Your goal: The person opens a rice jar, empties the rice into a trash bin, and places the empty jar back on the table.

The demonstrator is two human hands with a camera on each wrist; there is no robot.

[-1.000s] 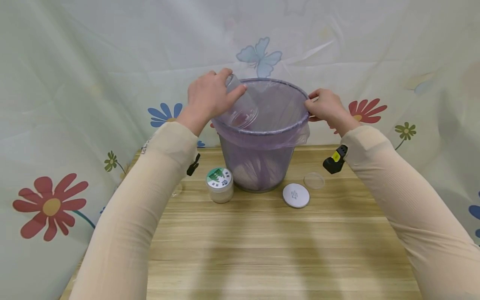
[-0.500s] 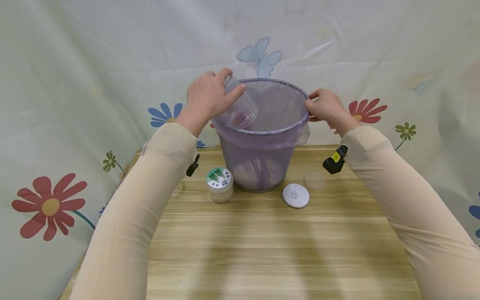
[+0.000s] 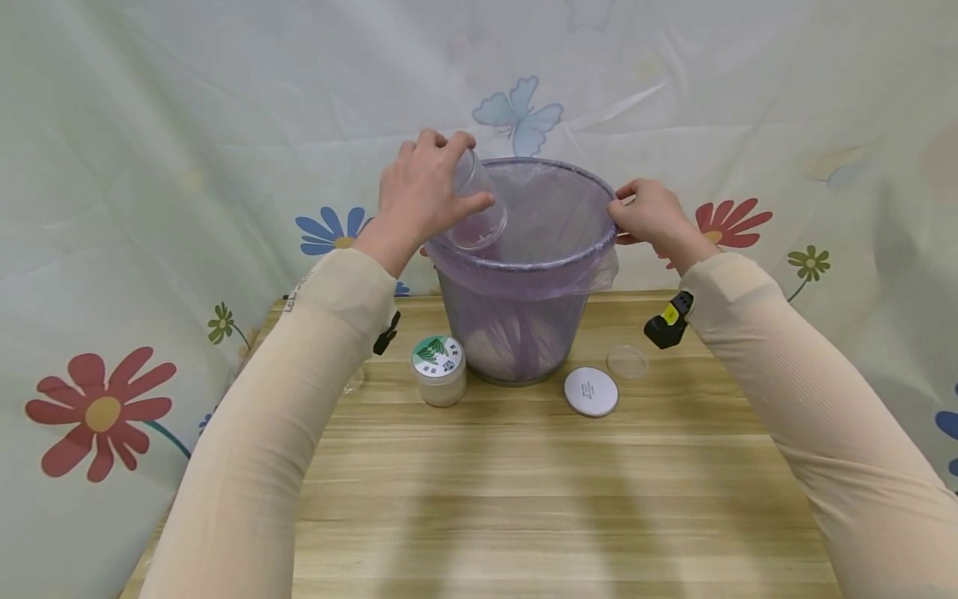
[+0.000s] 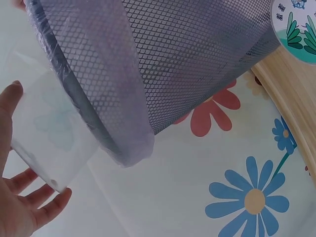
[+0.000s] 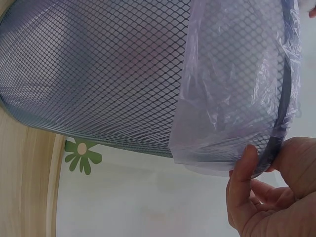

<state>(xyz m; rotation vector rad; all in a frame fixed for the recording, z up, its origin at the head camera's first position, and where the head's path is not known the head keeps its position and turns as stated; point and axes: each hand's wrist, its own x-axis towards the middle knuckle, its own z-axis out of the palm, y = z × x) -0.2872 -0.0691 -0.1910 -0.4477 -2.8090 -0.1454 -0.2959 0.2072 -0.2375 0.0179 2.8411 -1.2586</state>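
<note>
The left hand grips a clear plastic jar, thumb and fingers partly spread around it, above the left side of the bin's opening at upper centre. The right hand pinches the lined rim of the mesh wastebasket. Compared with half a second ago, the left hand is slightly higher and the jar steeper, suggesting a fuller tip into the purple liner. A lidded jar and white lid sit at centre.

Wood-grain table under mesh bin, jar, white disc, clear disc
</note>
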